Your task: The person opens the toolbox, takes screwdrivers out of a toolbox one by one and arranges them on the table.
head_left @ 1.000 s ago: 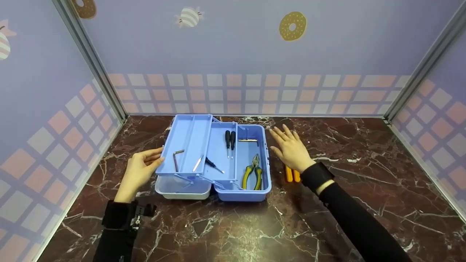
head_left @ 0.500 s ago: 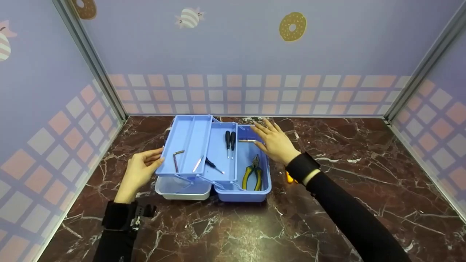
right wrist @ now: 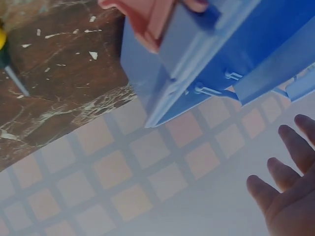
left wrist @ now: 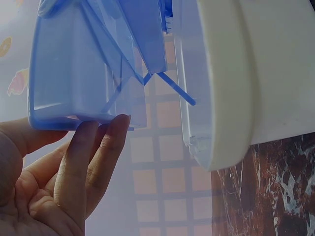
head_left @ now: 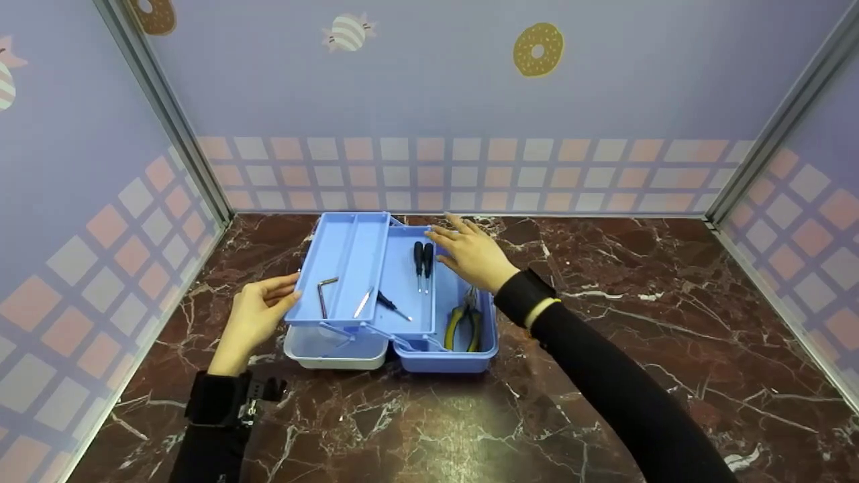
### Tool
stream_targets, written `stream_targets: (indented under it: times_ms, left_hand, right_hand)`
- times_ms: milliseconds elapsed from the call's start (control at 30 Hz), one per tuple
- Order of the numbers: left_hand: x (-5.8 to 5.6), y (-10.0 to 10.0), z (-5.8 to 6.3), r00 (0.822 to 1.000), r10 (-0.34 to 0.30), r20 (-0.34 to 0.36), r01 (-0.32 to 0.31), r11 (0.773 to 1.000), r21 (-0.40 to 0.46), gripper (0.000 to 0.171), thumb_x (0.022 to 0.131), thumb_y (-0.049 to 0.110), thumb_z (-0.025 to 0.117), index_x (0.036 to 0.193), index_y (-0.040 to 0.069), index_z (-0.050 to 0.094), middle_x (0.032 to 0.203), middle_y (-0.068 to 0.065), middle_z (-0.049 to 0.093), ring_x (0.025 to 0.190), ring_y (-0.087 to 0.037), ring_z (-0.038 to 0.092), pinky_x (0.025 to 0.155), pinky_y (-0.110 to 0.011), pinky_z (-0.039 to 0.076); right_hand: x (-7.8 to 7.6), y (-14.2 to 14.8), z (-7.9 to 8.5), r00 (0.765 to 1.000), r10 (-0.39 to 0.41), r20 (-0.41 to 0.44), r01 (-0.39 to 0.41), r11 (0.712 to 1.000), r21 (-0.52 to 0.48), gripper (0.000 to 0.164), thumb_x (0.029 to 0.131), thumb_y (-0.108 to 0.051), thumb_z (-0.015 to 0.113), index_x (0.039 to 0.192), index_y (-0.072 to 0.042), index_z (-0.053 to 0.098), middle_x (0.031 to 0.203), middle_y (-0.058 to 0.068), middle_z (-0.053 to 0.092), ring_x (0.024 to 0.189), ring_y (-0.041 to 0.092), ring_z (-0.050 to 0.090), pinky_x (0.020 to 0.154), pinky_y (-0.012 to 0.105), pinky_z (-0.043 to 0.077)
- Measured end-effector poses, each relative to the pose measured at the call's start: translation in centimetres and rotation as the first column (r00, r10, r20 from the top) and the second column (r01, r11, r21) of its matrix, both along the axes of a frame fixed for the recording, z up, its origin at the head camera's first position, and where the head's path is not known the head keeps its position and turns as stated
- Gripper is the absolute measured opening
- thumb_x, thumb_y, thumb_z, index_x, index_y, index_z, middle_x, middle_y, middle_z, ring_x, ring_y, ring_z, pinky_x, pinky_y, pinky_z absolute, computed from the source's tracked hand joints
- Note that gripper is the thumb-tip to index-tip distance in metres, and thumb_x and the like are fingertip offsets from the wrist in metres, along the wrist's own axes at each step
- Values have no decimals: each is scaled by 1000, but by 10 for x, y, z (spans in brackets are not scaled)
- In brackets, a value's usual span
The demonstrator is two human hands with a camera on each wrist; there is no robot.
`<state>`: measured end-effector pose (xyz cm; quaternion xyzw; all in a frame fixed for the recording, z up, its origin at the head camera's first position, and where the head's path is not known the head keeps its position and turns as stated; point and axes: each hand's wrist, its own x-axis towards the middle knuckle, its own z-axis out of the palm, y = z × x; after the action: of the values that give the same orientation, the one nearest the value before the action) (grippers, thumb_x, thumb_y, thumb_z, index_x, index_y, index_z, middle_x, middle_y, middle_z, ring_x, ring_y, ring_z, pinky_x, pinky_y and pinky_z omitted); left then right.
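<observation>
A blue toolbox (head_left: pixel 446 363) stands unfolded on the table in the head view. My left hand (head_left: pixel 258 312) pinches the left edge of its raised upper tray (head_left: pixel 335 245), with fingertips along that edge in the left wrist view. That tray bears an L-shaped hex key (head_left: pixel 322 292) and a slim pointed piece (head_left: pixel 363 304). Over the right rear part of the box hovers my right hand (head_left: pixel 473 255), fingers extended and holding nothing. Near its fingertips, two black-handled screwdrivers (head_left: pixel 423 260) lie in the lower tray, with a smaller screwdriver (head_left: pixel 394 306). Pliers (head_left: pixel 466 325) lie in the base, their tips partly shaded.
The toolbox's pale lid (left wrist: pixel 231 98) lies folded out at the left, under the upper tray. A pink latch (right wrist: pixel 147 19) shows on the box's side. On the table beyond it is a yellow-and-dark-handled tool (right wrist: pixel 6 54). Patterned panels (head_left: pixel 429 87) enclose the table.
My right hand has moved left from beside the toolbox to above it, covering the metal rod in the base. The arm now hides the orange handles. My left hand has stayed on the tray.
</observation>
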<state>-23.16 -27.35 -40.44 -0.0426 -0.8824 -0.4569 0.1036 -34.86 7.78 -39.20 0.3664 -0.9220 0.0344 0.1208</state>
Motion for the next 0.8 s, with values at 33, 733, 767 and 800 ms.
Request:
stream_targets:
  times_ms: [33, 733, 767, 800]
  left_hand:
    - [0, 0, 0, 1000, 1, 0, -1, 1000, 0, 38, 97, 8, 62, 132, -6, 59, 123, -27, 65, 114, -38, 65, 91, -12, 52]
    - [-1, 1, -2, 1000, 3, -13, -3, 1000, 8, 37, 96, 4, 62, 130, -7, 59, 122, -28, 65, 114, -39, 65, 90, -13, 53]
    - [-2, 1, -2, 1000, 3, -11, -3, 1000, 8, 37, 96, 4, 62, 130, -7, 59, 122, -28, 65, 114, -39, 65, 89, -11, 52]
    - [-2, 1, -2, 1000, 2, -8, -2, 1000, 8, 37, 96, 5, 62, 131, -7, 59, 123, -28, 65, 114, -39, 65, 89, -11, 52]
  right_hand:
    - [0, -3, 0, 1000, 7, -7, -7, 1000, 6, 49, 102, -29, 53, 149, -14, 46, 153, 8, 46, 150, 33, 26, 123, 51, 24]
    - [-5, -40, -10, 984, 39, -172, -26, 997, 77, 34, 94, -16, 67, 127, -7, 67, 128, 10, 68, 137, 28, 50, 106, 39, 50]
    - [-6, -40, -10, 983, 40, -178, -27, 997, 75, 33, 94, -15, 67, 126, -8, 67, 127, 10, 69, 136, 28, 51, 105, 38, 50]
    - [-7, -40, -10, 982, 39, -186, -25, 997, 76, 32, 94, -14, 66, 126, -8, 68, 126, 10, 69, 136, 28, 51, 104, 38, 51]
